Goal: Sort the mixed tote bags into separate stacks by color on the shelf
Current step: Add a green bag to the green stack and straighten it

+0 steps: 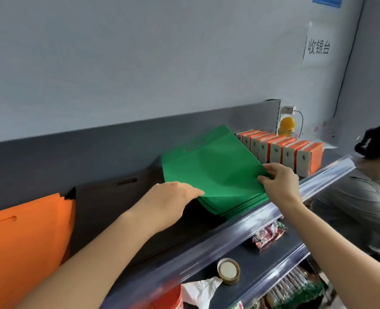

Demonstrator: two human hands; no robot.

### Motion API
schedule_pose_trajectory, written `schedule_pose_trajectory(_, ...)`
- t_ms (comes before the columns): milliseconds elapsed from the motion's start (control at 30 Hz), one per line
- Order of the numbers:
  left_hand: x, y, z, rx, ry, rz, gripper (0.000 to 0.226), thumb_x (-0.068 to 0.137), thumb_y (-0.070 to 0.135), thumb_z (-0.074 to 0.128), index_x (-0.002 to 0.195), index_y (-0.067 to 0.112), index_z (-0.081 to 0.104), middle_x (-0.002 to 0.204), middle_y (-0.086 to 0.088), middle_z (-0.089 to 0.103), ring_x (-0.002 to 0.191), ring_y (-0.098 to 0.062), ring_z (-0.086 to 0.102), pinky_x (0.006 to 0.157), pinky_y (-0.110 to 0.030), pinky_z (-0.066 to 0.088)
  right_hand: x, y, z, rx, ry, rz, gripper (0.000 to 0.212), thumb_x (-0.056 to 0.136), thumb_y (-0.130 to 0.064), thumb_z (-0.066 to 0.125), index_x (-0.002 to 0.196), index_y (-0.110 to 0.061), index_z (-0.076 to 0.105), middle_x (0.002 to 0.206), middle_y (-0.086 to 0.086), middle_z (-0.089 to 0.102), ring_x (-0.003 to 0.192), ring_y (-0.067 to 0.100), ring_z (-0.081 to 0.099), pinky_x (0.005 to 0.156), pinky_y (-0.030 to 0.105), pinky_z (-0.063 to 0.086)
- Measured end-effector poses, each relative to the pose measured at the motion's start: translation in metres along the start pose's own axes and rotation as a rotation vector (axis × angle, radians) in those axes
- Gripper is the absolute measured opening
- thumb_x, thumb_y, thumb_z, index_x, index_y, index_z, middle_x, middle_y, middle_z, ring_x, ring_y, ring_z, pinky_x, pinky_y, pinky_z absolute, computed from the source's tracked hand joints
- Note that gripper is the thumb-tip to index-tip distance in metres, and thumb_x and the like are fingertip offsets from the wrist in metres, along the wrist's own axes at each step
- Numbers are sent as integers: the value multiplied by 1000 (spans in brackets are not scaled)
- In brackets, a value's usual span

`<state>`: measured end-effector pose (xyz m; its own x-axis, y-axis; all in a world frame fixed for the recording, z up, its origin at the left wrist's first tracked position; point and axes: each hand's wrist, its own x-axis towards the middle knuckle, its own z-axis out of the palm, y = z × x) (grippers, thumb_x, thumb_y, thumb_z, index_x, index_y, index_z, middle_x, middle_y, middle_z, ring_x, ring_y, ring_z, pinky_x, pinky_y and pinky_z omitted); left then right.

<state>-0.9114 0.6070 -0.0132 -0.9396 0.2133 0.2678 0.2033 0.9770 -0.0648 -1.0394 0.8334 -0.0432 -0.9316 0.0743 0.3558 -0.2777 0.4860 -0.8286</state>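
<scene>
On the top shelf [240,228] lie three piles of flat tote bags. An orange stack [24,237] is at the left, a black stack [108,204] in the middle and a green stack [236,204] at the right. The top green bag [211,168] is tilted up, its handle slot toward the back panel. My right hand [278,179] pinches this bag's near right corner. My left hand [173,201] holds its near left edge, fingertips slipped under the fabric.
A row of orange and white packs [282,152] stands right of the green stack, with a yellow toy [286,127] behind. The lower shelf holds a round lidded tub [228,271], snack packets [267,236] and a white bag. A seated person [372,192] is at the far right.
</scene>
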Motion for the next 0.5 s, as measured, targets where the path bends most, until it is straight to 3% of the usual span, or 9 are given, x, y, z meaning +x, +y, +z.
schedule_pose_trajectory(167, 47, 40, 23, -33, -64, -69, 63, 94, -2, 34, 141, 39, 35, 144, 15, 42, 129, -6, 41, 98, -28, 39, 65, 37, -11, -64, -75, -21, 34, 86, -4, 63, 120, -8, 62, 116, 12, 65, 82, 22, 59, 82, 36, 52)
schedule_pose_trajectory(233, 59, 49, 34, -43, -98, -98, 60, 95, 0, 35, 140, 38, 37, 142, 14, 44, 128, -7, 43, 97, -28, 40, 84, 49, -9, -92, -114, -15, 36, 86, -6, 63, 122, -8, 61, 119, 12, 64, 93, 27, 62, 87, 38, 52)
schedule_pose_trajectory(333, 70, 60, 48, -31, -214, -145, 35, 102, 25, 35, 133, 32, 48, 134, 9, 53, 121, -12, 50, 93, -37, 47, 103, 66, -3, -182, -202, 2, 40, 86, -8, 64, 126, -11, 59, 124, 9, 62, 106, 28, 60, 91, 37, 49)
schedule_pose_trajectory(400, 72, 65, 55, -23, -284, -186, 40, 100, 43, 31, 131, 27, 51, 133, 8, 53, 121, -12, 48, 94, -40, 47, 108, 73, 1, -269, -253, -5, 44, 85, -6, 63, 128, -12, 56, 127, 8, 61, 111, 28, 57, 90, 38, 48)
schedule_pose_trajectory(500, 71, 69, 57, -60, -282, -227, 46, 98, 49, 31, 137, 29, 46, 140, 11, 46, 128, -8, 40, 101, -38, 42, 110, 72, 8, -435, -299, -62, 50, 84, -2, 56, 132, -14, 52, 131, 11, 54, 121, 33, 43, 92, 43, 45)
